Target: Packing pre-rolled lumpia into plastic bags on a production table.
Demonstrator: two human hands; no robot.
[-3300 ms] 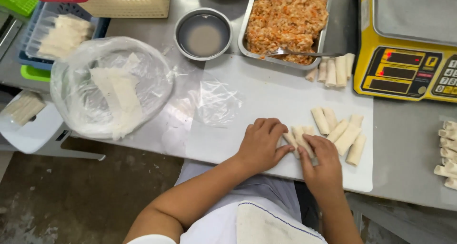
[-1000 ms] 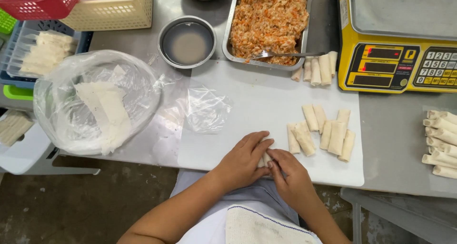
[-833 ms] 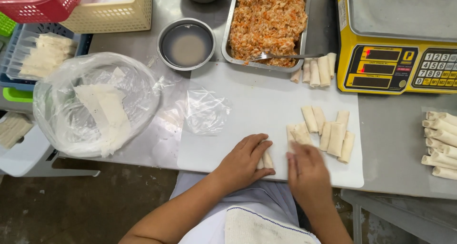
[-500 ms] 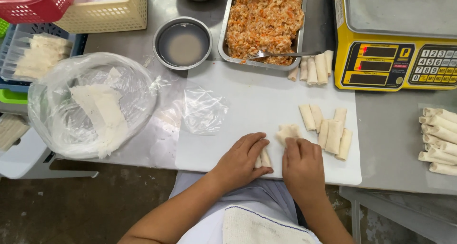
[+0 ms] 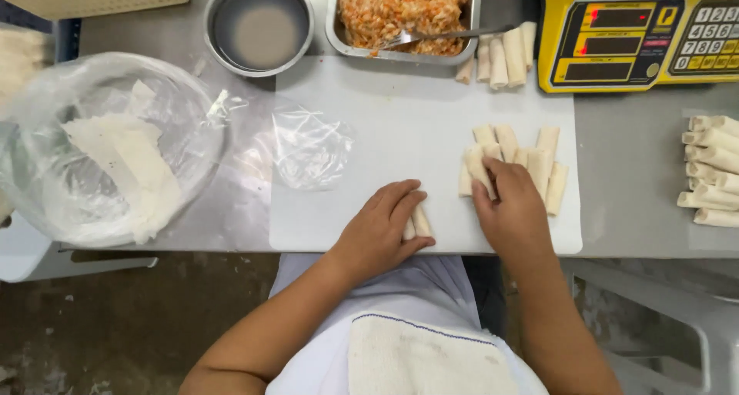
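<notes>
A steel table (image 5: 631, 172) filled the view from above, with a white cutting board (image 5: 400, 125) lying across its near edge. At far left sat a clear plastic bag of pale wrapper sheets (image 5: 115, 164); at the back stood a metal tray of orange shredded filling (image 5: 404, 10), a round bowl of cloudy liquid (image 5: 260, 25) and a yellow scale (image 5: 639, 33). On the board's right side lay a cluster of finished rolls (image 5: 531, 164). The right hand (image 5: 512, 214) curled closed around one roll (image 5: 477, 168) at the cluster's left edge; setting it parallel and snug to its neighbours would likely keep the row tidy. The left hand (image 5: 381, 233) lay cupped, fingers loosely bent, over a small roll (image 5: 419, 222) near the board's front edge; light pressure there seemed wise, to avoid splitting the wrapper.
</notes>
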